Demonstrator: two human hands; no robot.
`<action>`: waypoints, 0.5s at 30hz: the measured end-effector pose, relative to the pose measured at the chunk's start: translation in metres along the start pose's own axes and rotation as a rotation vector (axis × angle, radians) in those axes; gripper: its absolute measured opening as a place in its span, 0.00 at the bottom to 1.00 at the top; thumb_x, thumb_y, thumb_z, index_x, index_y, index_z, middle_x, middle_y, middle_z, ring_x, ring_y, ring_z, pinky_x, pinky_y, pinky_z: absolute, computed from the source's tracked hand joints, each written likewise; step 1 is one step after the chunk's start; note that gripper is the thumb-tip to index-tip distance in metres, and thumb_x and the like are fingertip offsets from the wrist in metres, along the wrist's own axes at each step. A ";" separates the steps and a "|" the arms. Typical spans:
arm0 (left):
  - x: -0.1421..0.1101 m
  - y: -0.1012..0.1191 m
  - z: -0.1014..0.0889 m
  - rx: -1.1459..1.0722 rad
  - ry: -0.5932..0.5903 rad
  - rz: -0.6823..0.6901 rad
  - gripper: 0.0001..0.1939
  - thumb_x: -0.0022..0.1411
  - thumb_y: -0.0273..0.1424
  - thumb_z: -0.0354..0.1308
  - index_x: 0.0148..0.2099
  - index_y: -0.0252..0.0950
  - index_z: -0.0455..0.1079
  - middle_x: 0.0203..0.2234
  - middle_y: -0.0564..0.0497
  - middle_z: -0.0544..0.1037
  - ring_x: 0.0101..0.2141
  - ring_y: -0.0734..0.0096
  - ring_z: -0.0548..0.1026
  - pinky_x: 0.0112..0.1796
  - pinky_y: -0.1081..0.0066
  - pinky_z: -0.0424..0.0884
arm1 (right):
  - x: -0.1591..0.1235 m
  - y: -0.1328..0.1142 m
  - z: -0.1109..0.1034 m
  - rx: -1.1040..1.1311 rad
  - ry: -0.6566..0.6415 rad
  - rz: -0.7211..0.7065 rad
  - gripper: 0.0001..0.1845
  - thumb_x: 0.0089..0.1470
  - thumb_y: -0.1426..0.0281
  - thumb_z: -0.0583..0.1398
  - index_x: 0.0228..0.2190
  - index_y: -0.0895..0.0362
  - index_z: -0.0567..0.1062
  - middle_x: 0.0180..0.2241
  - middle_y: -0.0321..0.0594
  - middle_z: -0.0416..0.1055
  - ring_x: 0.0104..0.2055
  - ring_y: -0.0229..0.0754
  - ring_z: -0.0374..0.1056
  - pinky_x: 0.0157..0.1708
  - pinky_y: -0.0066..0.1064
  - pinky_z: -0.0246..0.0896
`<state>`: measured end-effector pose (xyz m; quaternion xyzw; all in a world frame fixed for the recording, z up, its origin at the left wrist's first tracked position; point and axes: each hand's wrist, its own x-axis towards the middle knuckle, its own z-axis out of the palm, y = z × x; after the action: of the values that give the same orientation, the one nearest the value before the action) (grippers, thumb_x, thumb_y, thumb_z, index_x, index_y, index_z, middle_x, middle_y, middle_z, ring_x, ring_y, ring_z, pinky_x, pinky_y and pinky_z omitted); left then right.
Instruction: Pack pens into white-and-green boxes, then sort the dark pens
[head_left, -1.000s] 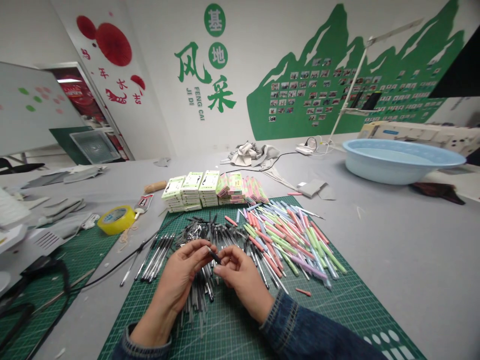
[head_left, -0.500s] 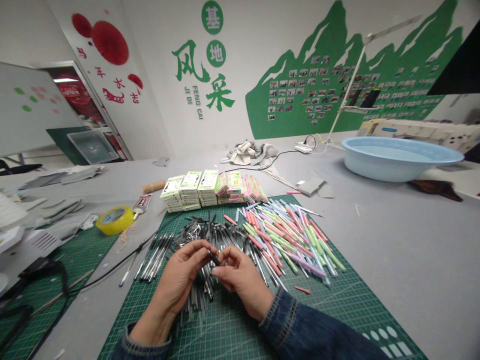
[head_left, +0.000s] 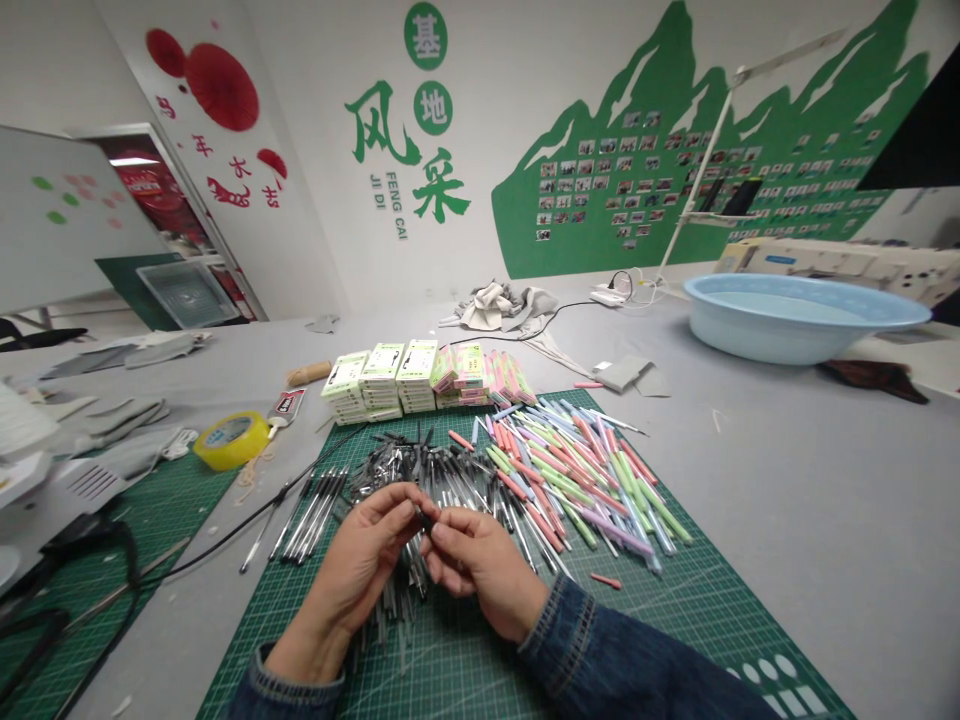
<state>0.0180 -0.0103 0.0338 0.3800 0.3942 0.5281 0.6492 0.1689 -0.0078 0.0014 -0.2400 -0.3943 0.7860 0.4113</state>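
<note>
Evidently, in the head view, the two hands meet over the near part of a dark heap of pens (head_left: 386,468), close enough to bring their fingertips together on one small black piece (head_left: 424,520). The left hand (head_left: 371,545) pinches it narrowly between thumb and forefinger; the right hand (head_left: 480,562) closes on it from the other side, thumb uppermost. A two-sided pinch like that probably steadies something too slim for a whole fist — though the fingers hide most of the piece, so I cannot tell exactly what it is.

Around them, the layout looks sorted by kind. To the left of the heap, a row of clear pens (head_left: 313,520) lies roughly side by side, perhaps so that they stay apart from the jumble. To the right, coloured pens (head_left: 585,475) spread loosely, with a small red piece (head_left: 606,581) alone nearer the person. Green-and-white boxes (head_left: 382,375) and pink boxes (head_left: 480,372) stand at the far edge of the green cutting mat (head_left: 480,660) — likely there to leave the near part of the mat for handwork.
</note>
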 end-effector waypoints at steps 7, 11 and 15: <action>0.001 -0.002 0.000 -0.049 -0.024 -0.002 0.04 0.55 0.29 0.63 0.35 0.35 0.74 0.30 0.50 0.77 0.32 0.71 0.75 0.34 0.73 0.71 | -0.001 -0.002 0.003 0.120 -0.071 0.015 0.16 0.51 0.60 0.63 0.32 0.62 0.72 0.20 0.33 0.68 0.13 0.25 0.53 0.12 0.20 0.33; 0.002 -0.004 0.000 -0.043 0.018 0.007 0.05 0.54 0.29 0.64 0.35 0.34 0.75 0.31 0.49 0.78 0.35 0.69 0.75 0.39 0.72 0.70 | 0.000 0.000 0.000 0.094 0.011 -0.029 0.16 0.45 0.64 0.68 0.29 0.59 0.68 0.18 0.30 0.67 0.13 0.25 0.54 0.12 0.19 0.34; 0.001 -0.005 -0.002 -0.088 -0.050 0.015 0.04 0.54 0.28 0.64 0.34 0.34 0.74 0.29 0.50 0.77 0.34 0.71 0.74 0.40 0.72 0.70 | 0.000 0.000 -0.002 0.073 -0.069 0.020 0.15 0.50 0.61 0.64 0.32 0.62 0.73 0.20 0.34 0.69 0.14 0.26 0.56 0.11 0.19 0.35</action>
<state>0.0185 -0.0095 0.0285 0.3672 0.3515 0.5400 0.6709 0.1700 -0.0068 0.0001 -0.2017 -0.3768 0.8118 0.3979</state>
